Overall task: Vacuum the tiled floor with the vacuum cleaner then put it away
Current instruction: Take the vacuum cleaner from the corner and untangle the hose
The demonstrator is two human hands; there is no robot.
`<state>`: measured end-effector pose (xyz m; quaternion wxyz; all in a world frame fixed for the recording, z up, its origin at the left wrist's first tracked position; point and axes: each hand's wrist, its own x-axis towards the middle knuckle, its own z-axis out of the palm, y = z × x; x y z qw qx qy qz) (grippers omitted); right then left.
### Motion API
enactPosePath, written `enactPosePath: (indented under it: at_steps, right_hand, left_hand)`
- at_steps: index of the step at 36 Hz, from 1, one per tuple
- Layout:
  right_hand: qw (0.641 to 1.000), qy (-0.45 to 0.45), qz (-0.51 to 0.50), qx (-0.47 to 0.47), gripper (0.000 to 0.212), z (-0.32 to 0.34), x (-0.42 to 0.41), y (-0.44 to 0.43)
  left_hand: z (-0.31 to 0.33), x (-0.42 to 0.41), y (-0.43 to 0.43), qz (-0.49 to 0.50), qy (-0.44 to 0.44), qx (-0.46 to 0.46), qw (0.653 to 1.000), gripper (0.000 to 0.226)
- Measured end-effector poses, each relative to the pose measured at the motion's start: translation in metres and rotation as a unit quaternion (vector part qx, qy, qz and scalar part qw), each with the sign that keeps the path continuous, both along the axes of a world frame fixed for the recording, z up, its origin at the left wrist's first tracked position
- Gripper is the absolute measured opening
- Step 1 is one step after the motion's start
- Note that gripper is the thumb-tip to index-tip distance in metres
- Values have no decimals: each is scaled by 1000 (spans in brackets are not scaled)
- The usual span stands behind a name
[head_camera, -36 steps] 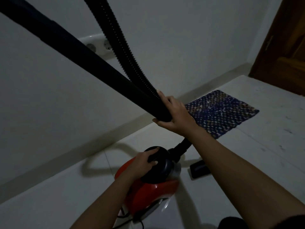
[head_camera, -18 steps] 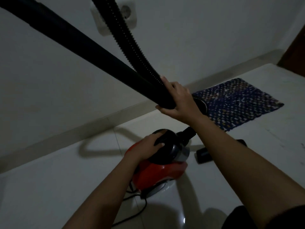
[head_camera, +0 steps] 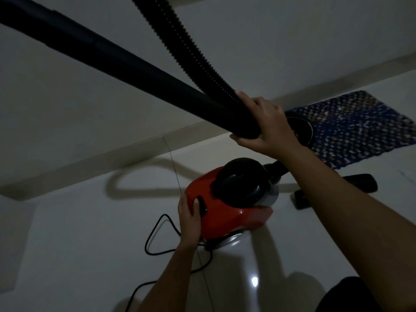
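Right hand [head_camera: 267, 122] gripped wand [head_camera: 135, 70]. Left hand [head_camera: 189, 218] lay flat on vacuum [head_camera: 227, 212], thumb by switch. Vacuum on floor [head_camera: 78, 244], mat [head_camera: 351, 127] at 2 o'clock. Likely switching power; next needs firm press.

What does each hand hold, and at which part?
The right hand grips the black tube at its lower end. The left hand only rests on the red vacuum body.

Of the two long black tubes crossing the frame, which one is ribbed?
The hose rising to the top centre is ribbed; the wand running to the upper left is smooth. Both meet at the right hand.
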<state>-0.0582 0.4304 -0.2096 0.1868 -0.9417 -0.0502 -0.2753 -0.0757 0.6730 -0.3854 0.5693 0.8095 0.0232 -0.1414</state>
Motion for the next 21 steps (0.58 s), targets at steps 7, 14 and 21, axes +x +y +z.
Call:
enactPosePath:
  at_steps: [7,14,21]
  right_hand:
    - [1000,-4,0,-8,81,-6,7,2]
    - [1000,-4,0,-5,82,-9,11,4]
    - [1000,-3,4,1,82,-15,14,6]
  left_hand:
    - [-3,1,-7,3,32,-40,999,56]
    - [-4,-1,-9,38,68,-70,995,56]
    - [-8,-1,-6,48,69,-97,992,53]
